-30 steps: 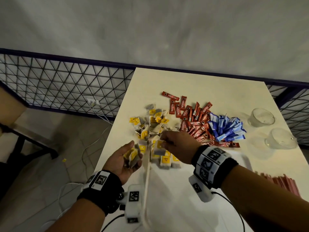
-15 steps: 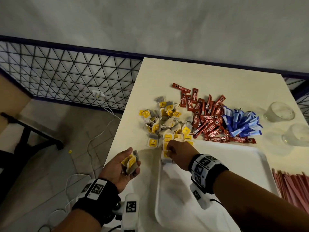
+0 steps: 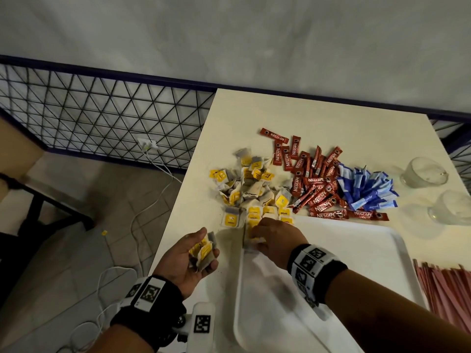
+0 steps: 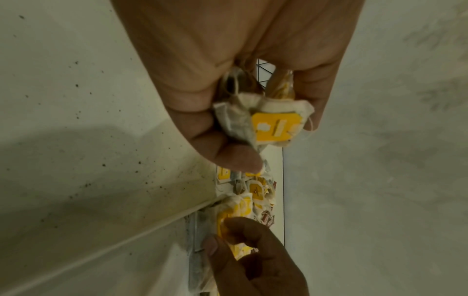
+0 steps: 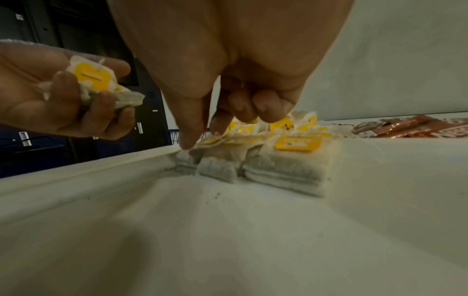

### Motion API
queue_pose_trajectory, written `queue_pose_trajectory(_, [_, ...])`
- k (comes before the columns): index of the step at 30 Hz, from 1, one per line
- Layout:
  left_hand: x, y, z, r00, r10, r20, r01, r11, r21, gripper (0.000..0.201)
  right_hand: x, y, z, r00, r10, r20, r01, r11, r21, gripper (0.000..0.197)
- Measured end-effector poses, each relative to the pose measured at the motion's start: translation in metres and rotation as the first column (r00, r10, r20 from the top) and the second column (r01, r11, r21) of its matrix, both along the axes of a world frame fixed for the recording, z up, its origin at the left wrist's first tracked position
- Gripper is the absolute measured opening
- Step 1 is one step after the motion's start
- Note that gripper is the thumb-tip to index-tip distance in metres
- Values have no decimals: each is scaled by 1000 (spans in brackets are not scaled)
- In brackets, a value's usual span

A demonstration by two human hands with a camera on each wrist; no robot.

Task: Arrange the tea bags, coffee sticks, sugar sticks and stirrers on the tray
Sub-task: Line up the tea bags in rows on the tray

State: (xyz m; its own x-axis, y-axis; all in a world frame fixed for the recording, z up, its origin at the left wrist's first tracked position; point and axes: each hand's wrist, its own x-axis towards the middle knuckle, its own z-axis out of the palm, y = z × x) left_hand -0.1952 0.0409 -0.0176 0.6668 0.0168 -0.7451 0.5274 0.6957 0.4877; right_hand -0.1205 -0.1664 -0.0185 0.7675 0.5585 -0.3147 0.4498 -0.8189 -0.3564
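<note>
— What's the setting?
— A cream table [image 3: 318,118] stands against a grey wall, with a black wire-mesh fence [image 3: 102,118] to its left and white cables [image 3: 142,207] trailing over the tiled floor.
— And the tray?
— The white tray [image 3: 369,263] lies at the table's near edge. In its far left corner sit flat rows of tea bags with yellow tags [image 5: 286,164], stacked against the rim; the rest of the tray floor shows only dark specks.
— The hands?
— The left hand [image 3: 190,258] is cupped palm-up just left of the tray, fingers curled round a small bundle of tea bags [image 4: 268,124]. The right hand [image 3: 276,240] is down on the corner rows, thumb and forefinger reaching onto the bag nearest the rim, the other fingers curled under. Whether it actually pinches that bag I cannot tell; the fingertips cover the spot.
— What surrounds the tray?
— Beyond its far edge, a loose heap of tea bags [image 3: 249,189], then red Nescafé coffee sticks [image 3: 313,184], then blue sugar sticks [image 3: 367,189] to the right. Two clear glass cups [image 3: 423,171] stand near the table's right edge. Pink stirrers [image 3: 448,289] lie just right of the tray.
</note>
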Motion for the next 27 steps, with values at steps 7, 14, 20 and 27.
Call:
queue_pose_trajectory(7, [2, -8, 4, 999, -36, 28, 37, 998, -45, 35, 0, 5, 2, 1000, -5, 20, 3, 997, 80, 24])
queue_pose_trajectory(14, [13, -31, 22, 997, -59, 49, 68, 976, -208, 41, -5, 9, 49, 987, 70, 142, -132, 862, 489, 33])
queue_pose_trajectory(20, [18, -61, 40, 989, -78, 126, 102, 975, -196, 33, -8, -3, 73, 985, 133, 108, -167, 888, 428, 33])
queue_pose_trajectory(27, [23, -93, 43, 979, -29, 199, 55, 990, -129, 16, -16, -32, 98, 975, 178, 133, -220, 853, 473, 15])
